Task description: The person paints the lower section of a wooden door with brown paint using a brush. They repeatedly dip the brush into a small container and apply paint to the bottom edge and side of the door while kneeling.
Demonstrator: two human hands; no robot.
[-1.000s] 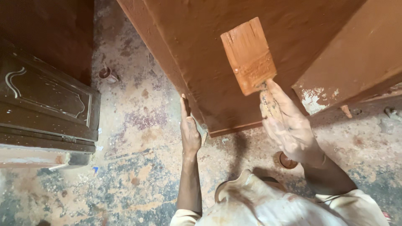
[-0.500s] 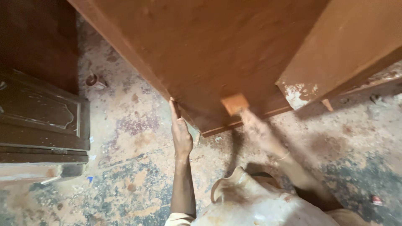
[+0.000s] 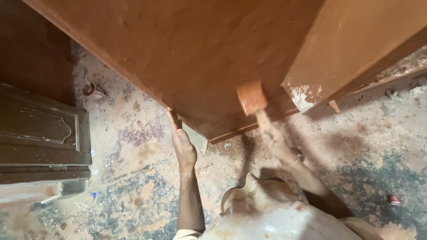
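The left hand reaches up to the lower left edge of the panel, fingers laid flat along the edge and curled onto it, steadying it rather than clamping it. The right hand is blurred with motion; it is closed around the block, a small flat reddish-brown pad pressed face-on against the panel near its bottom corner.

Left to right: a dark carved door lies at the left, a small round tin sits on the floor just beyond it, then comes the big brown panel leaning overhead, and a second brown board with a chipped whitish corner overlaps it at the right. A small red scrap lies far right on the stained floor.

The panel looks stiff, broad and heavy, its face dusty and matt, so likely not slippery; the exposed edge where the left hand sits seems the natural hold. The block looks light and rigid, small enough for one palm, best held across its back with the fingers spread so the pressure falls evenly.
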